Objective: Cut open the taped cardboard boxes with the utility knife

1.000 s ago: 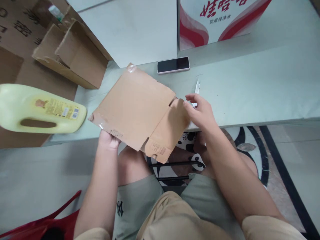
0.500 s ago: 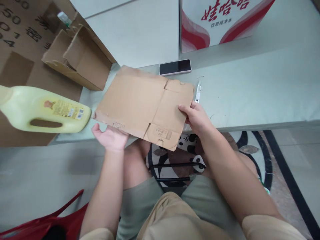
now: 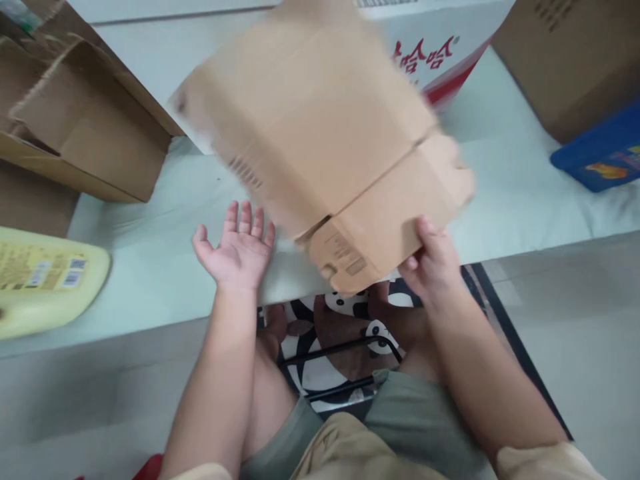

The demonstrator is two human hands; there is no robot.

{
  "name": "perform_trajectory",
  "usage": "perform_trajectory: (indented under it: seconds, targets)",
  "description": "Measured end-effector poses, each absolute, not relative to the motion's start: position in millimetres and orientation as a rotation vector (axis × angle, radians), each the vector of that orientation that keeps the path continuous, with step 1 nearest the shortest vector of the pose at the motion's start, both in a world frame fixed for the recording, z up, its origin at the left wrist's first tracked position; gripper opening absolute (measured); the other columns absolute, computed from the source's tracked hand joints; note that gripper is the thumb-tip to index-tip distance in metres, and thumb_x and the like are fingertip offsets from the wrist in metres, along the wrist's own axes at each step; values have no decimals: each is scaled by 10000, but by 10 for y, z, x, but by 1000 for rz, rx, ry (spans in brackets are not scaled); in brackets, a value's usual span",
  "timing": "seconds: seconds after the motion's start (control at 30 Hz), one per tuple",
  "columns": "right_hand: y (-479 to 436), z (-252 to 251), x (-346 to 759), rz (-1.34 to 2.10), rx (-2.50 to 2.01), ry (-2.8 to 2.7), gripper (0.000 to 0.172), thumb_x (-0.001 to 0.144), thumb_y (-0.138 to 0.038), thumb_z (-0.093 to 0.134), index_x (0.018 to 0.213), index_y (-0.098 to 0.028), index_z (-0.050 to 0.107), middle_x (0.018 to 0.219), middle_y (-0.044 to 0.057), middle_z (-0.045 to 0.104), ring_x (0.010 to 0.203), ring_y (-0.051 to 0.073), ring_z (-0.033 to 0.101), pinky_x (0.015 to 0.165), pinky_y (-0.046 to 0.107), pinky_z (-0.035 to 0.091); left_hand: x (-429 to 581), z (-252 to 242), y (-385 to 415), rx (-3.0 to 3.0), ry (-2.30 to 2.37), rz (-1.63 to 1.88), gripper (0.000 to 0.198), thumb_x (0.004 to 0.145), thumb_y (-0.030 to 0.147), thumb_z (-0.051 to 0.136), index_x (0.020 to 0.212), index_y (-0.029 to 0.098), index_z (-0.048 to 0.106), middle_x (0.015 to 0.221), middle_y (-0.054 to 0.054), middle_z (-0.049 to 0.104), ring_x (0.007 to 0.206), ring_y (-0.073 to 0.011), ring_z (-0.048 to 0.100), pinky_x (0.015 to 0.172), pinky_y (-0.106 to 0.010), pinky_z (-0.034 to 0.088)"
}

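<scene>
A flattened brown cardboard box (image 3: pixel 330 133) is raised and tilted above the table, its far edges blurred by motion. My right hand (image 3: pixel 433 260) pinches its near right edge between thumb and fingers. To the left of the cardboard, my left hand (image 3: pixel 240 250) is palm up with fingers spread, holding nothing. Creases, a slot and small printed marks show on the cardboard's face.
The table has a pale green cover (image 3: pixel 185 200). At left are a yellow bottle (image 3: pixel 55 280) and an open brown carton (image 3: pixel 100 120). A white and red box (image 3: pixel 470 40) stands behind, with a blue container (image 3: pixel 600 153) and another carton (image 3: pixel 570 60) at right.
The cardboard has risen and turned, away from my left hand, which has opened out flat. My right hand keeps its hold. The view has shifted right, and the phone and white cutter no longer show.
</scene>
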State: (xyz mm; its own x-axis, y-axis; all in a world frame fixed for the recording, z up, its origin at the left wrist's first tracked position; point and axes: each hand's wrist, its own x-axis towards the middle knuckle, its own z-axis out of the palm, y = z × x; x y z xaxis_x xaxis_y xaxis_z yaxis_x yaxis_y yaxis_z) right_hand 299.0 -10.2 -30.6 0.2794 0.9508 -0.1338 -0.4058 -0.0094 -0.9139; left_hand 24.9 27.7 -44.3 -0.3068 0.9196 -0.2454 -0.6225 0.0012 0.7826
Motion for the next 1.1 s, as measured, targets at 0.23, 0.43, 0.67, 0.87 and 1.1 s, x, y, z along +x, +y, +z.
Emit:
perform_trajectory:
  seconds: [0.23, 0.43, 0.67, 0.87, 1.1]
  targets:
    - [-306, -100, 3939, 518, -1268, -324, 368, 783, -271, 863, 815, -246, 498, 599, -96, 617, 341, 87, 511, 329, 186, 402, 333, -352, 279, 134, 812, 1534, 397, 841, 567, 507, 862, 206, 670, 755, -40, 687, 650, -173, 666, 660, -335, 595]
    - [259, 226, 4588, 265, -1707, -363, 320, 998, 11, 441, 796, -232, 485, 574, -96, 538, 326, 52, 448, 402, 231, 400, 325, -340, 289, 134, 798, 1521, 316, 771, 487, 559, 818, 196, 675, 727, -36, 655, 611, -159, 634, 614, -317, 581]
    - [1487, 592, 4769, 400, -1803, -519, 296, 984, -36, 552, 747, -198, 480, 649, -48, 562, 546, 1, 603, 657, 181, 520, 298, -341, 390, 119, 799, 1535, 332, 752, 474, 543, 784, 174, 681, 700, -31, 610, 578, -152, 609, 565, -310, 571]
    - [1522, 248, 4536, 747, -1955, -703, 224, 1019, -75, 538, 816, -170, 546, 724, 47, 670, 650, 87, 691, 754, 250, 598, 244, -245, 423, 116, 756, 1529, 132, 783, 289, 629, 712, 178, 624, 599, 31, 514, 451, -79, 468, 430, -211, 436]
    - [1508, 157, 3605, 964, -1986, -1128, 101, 962, -132, 629, 870, -166, 654, 787, 55, 727, 674, 118, 695, 644, 226, 591, 70, -164, 314, 57, 671, 1566, 471, 983, 197, 535, 548, 187, 354, 485, 76, 244, 359, -50, 263, 352, -187, 206]
